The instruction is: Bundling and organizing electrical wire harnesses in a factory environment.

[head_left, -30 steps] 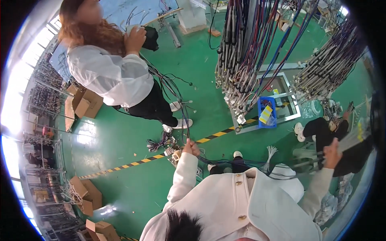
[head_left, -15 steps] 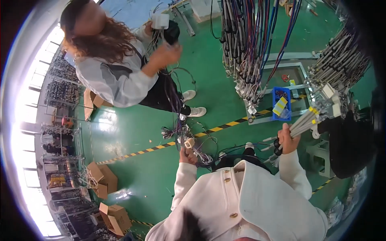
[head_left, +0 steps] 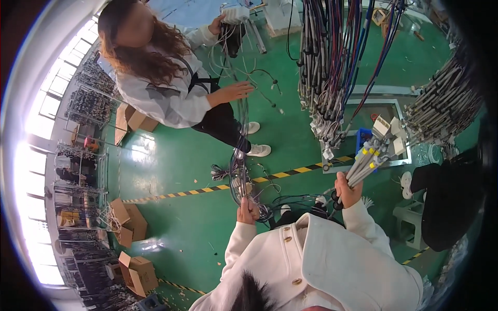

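Observation:
My left hand point(head_left: 248, 211) is closed around a bundle of dark and grey cables point(head_left: 240, 181), which continues up toward the co-worker. My right hand point(head_left: 348, 192) grips a bundle of thick grey cables point(head_left: 359, 171) with yellow bands. White connectors point(head_left: 388, 128) fan out at that bundle's far end. Thin dark wires point(head_left: 298, 198) loop between my hands in front of my body. Facing me at upper left, a co-worker holds a white connector block point(head_left: 236, 15) with cables hanging from it. The co-worker's other hand point(head_left: 237, 92) has its fingers stretched out beside the hanging cables.
Dense cable bundles point(head_left: 324, 78) hang ahead of me, and more cables point(head_left: 441, 98) hang at the right. Below them are a metal frame point(head_left: 402, 103) and a blue bin point(head_left: 362, 137). A grey stool point(head_left: 408, 223) stands at right. Cardboard boxes point(head_left: 136, 220) sit at left, near a striped floor line point(head_left: 207, 189).
My right hand has moved left with the grey cables, whose connectors now overlap the blue bin. The co-worker's free hand has dropped and moved right, and the cables there hang more spread out.

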Action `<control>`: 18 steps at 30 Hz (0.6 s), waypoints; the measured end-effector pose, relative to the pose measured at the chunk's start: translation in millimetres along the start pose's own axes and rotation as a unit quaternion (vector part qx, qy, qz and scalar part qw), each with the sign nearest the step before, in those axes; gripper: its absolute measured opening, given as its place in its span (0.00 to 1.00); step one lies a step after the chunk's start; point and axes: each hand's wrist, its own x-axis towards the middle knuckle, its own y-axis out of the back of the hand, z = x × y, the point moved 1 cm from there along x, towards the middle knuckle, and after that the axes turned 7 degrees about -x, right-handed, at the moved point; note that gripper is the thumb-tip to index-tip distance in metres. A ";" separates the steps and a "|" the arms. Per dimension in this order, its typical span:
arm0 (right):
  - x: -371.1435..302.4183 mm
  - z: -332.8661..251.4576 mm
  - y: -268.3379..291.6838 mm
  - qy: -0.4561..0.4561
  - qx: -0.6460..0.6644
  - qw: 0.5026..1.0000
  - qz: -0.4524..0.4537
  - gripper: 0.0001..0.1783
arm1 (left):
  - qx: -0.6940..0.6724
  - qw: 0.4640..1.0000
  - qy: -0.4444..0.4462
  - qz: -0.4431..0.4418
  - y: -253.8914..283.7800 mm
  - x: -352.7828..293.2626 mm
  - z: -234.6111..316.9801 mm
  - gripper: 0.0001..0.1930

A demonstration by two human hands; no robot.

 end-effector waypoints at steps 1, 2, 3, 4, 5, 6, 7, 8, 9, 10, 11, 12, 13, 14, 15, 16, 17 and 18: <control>0.2 0.1 -0.5 0.003 -0.003 1.000 -0.006 0.11 | 0.020 1.000 -0.012 -0.019 -9.8 -5.4 5.7 0.23; 0.6 2.1 -1.0 0.005 0.000 1.000 -0.011 0.11 | 0.041 0.998 -0.023 -0.038 -18.0 -8.4 9.5 0.23; 0.8 4.1 -1.3 0.008 0.004 1.000 -0.016 0.11 | 0.030 0.998 -0.019 -0.051 -19.1 -6.3 6.6 0.23; -0.4 4.5 -3.6 -0.004 0.000 1.000 -0.022 0.11 | 0.036 0.997 -0.028 -0.056 -22.9 -6.8 6.7 0.23; -1.1 3.0 -6.3 -0.001 0.000 1.000 -0.023 0.11 | 0.042 0.997 -0.036 -0.061 -27.5 -7.3 5.9 0.23; -1.7 1.4 -9.3 -0.006 0.009 1.000 -0.020 0.13 | 0.030 0.998 -0.033 -0.051 -24.8 -2.6 -2.2 0.22; -2.7 0.2 -11.4 -0.012 0.016 1.000 -0.015 0.16 | 0.026 0.998 -0.022 -0.054 -26.3 -1.4 -4.9 0.22; -4.0 -1.4 -13.3 -0.024 0.025 0.999 -0.014 0.17 | 0.023 0.998 -0.010 -0.058 -27.8 -0.1 -6.9 0.23; -4.2 -0.9 -13.0 -0.022 0.025 0.999 -0.011 0.17 | 0.023 0.999 -0.002 -0.031 -29.3 1.9 -8.3 0.23; -4.7 -0.4 -12.2 -0.020 -0.004 1.000 -0.017 0.17 | 0.024 0.999 0.000 -0.033 -29.2 4.0 -7.8 0.23; -5.0 -0.2 -11.6 -0.017 -0.032 0.999 -0.022 0.17 | 0.003 0.999 0.011 -0.030 -27.2 7.2 -6.7 0.23; -5.0 -0.8 -10.9 -0.017 -0.033 0.999 -0.019 0.17 | -0.018 0.999 0.022 -0.027 -25.4 10.2 -5.2 0.23; -5.0 -1.2 -10.9 -0.019 -0.029 0.999 -0.025 0.18 | -0.018 0.999 0.007 -0.025 -24.9 13.2 -2.3 0.22; -5.0 -1.7 -11.0 -0.021 -0.025 0.999 -0.030 0.18 | -0.018 0.999 0.008 -0.025 -22.2 17.8 0.7 0.22; -5.0 -2.9 -11.7 -0.022 -0.025 0.999 -0.029 0.18 | -0.008 1.000 0.008 -0.013 -18.1 23.3 4.3 0.22; -5.2 -4.3 -12.0 -0.022 -0.018 0.999 -0.027 0.18 | 0.002 1.000 0.011 -0.002 -17.7 27.5 9.6 0.22; -5.0 -5.0 -12.0 -0.022 -0.011 0.999 -0.025 0.18 | -0.024 0.999 0.024 -0.008 -20.0 29.2 16.6 0.22; -4.3 -4.4 -11.8 -0.023 -0.011 0.999 -0.022 0.18 | -0.024 0.999 0.024 0.003 -15.9 32.2 21.8 0.22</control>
